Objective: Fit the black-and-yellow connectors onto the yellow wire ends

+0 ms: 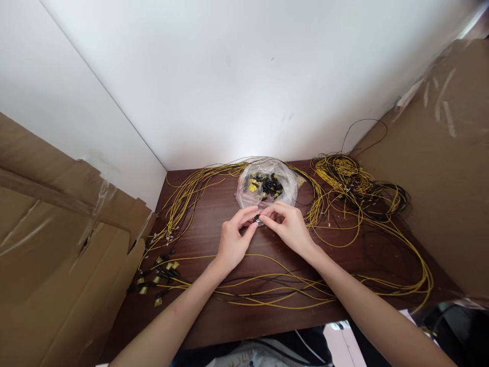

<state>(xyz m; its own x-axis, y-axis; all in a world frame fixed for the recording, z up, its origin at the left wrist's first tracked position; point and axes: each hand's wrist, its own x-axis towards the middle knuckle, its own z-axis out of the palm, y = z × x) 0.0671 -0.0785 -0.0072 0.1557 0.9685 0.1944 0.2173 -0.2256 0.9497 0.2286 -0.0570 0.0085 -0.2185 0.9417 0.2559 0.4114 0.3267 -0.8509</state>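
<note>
Just a small black piece [256, 218]

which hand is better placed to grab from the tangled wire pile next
Probably the right hand: it is on the same side as the tangled wire pile and nearer to it than the left hand. Both have fingertips at a small dark piece, so neither looks free.

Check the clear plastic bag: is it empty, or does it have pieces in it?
Not empty: a cluster of black and yellow pieces shows inside the plastic bag. How deep they lie, I cannot tell.
</note>
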